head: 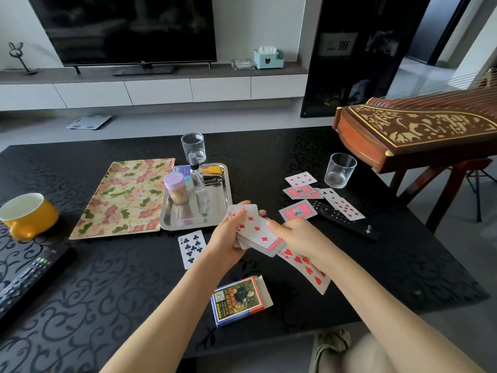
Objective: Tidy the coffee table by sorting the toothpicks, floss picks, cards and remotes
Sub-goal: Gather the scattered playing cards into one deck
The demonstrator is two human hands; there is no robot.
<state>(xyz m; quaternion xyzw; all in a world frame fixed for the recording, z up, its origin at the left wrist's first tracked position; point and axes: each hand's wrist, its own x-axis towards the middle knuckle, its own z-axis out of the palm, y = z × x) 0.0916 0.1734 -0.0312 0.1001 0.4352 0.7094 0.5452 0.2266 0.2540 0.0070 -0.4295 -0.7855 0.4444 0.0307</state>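
A: Where's the stack of cards (258, 235) rn?
B: Held above the table (107, 292), mid-front, just in front of the metal tray (193, 223). Left hand (228, 238) cups it from below, fingers curled round the far edge. Right hand (293, 232) grips the right side, thumb on top.
A: Looks like?
B: Top card's face up w/ red diamonds, and a red 6 peeks out behind it. Red-patterned backs show at the btm edge. It's a bit fanned, not squared.
A: Other cards?
B: 9 of clubs (191, 247) lies flat, left of the hands. Hearts card (306, 270) sits under the right wrist. Card box (240, 300) is nearer the person, lying flat, flap open. Loose cards (301, 192) are off to the right, some face up, some face down, a few overlapping the black remote (347, 222).
A: 2nd remote?
B: Big remote (27, 281) is at the left edge, near the yellow mug (29, 214).
A: Toothpicks?
B: In a jar (176, 188) w/ a purple lid, upright on the tray, beside a spray bottle (196, 176).
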